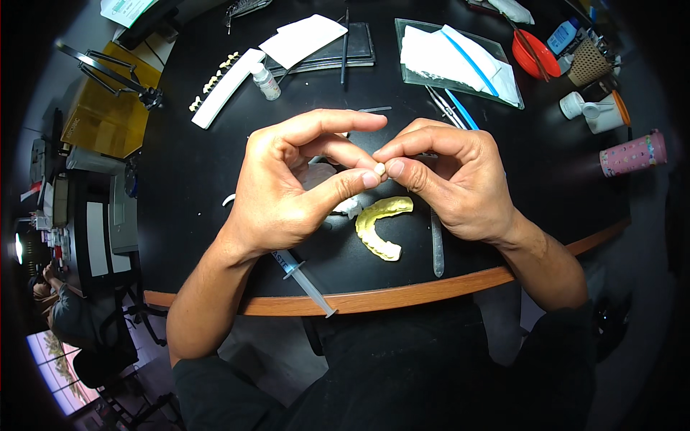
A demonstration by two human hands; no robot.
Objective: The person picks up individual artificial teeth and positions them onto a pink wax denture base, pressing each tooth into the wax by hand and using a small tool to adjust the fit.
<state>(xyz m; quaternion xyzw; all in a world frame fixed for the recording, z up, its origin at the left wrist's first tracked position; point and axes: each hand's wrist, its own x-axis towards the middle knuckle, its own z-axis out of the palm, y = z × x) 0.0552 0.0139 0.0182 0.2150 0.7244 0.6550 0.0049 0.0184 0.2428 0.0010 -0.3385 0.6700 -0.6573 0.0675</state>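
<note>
Over the black table, my left hand (280,183) and my right hand (463,183) meet at the fingertips. Between them is a small, pale tooth-like piece, seemingly a dental crown (379,169). My left thumb and middle finger pinch it, with the left index finger stretched out above. The right thumb and index finger close on its other side. Below the hands lies a yellow horseshoe-shaped dental mould (368,230). A white lump (350,207) behind my left thumb is mostly hidden. A slim metal tool (437,248) lies under my right hand, and a clear syringe (309,284) reaches over the table's front edge.
A white strip holding several sample teeth (228,87) and a small bottle (266,82) stand back left. Behind lie a glass slab with papers (460,65) and tweezers (445,106). A red bowl (530,56) and pink tumbler (634,153) are at right. Another person (75,309) sits far left.
</note>
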